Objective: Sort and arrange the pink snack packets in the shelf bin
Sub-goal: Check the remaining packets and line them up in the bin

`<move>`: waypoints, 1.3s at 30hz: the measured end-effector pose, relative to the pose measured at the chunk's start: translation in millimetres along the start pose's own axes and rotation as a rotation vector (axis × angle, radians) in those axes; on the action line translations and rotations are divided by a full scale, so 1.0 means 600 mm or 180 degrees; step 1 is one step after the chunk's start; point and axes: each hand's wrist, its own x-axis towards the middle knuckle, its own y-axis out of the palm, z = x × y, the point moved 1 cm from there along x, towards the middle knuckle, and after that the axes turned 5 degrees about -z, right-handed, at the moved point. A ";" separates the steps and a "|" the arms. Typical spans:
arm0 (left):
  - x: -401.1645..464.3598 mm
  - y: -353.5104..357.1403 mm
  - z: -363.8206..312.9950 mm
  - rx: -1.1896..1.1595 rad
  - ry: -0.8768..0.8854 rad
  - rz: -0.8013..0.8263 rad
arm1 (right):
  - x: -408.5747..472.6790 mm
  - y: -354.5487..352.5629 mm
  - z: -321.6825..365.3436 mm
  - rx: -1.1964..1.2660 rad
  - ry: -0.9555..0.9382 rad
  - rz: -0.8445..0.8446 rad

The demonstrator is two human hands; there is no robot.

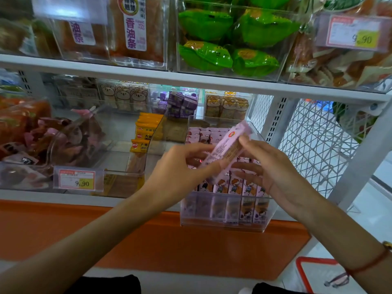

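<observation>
Pink snack packet held tilted above clear shelf bin, left hand pinching its lower end, right hand fingers curled round upper part; more pink packets stand upright inside.

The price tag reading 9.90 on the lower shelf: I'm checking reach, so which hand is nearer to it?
Left. The left hand is just right of and slightly above the price tag; the right hand is farther right, beyond the pink packet both hold.
</observation>
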 end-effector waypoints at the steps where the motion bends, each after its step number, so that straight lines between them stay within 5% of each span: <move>1: -0.002 -0.001 0.000 0.0327 0.0257 -0.0240 | 0.000 0.002 0.000 -0.0054 -0.0021 0.0063; 7: -0.009 0.006 -0.006 0.1056 0.1039 -0.0270 | 0.004 0.001 -0.006 0.0268 -0.0191 0.0086; 13: -0.001 -0.003 -0.004 0.0646 0.0535 -0.0202 | 0.007 -0.006 -0.001 0.0829 -0.0319 0.0386; 19: 0.007 -0.011 0.013 -0.0018 0.0260 -0.0291 | -0.002 0.002 -0.002 0.0055 -0.0846 0.0200; 24: 0.015 -0.022 0.037 -0.0163 0.0155 -0.0775 | 0.054 -0.001 -0.019 0.0629 -0.0102 -0.0415; 27: 0.016 -0.025 0.055 -0.0117 -0.0158 -0.0899 | 0.103 0.003 -0.008 -0.0120 -0.0292 -0.1129; 31: 0.010 -0.018 0.077 -0.0002 -0.0507 -0.0460 | 0.157 0.028 0.006 -0.1333 -0.1083 -0.1164; 39: 0.008 -0.026 0.092 0.0090 -0.0346 -0.0317 | 0.257 0.079 0.003 -0.3707 -0.1492 0.0475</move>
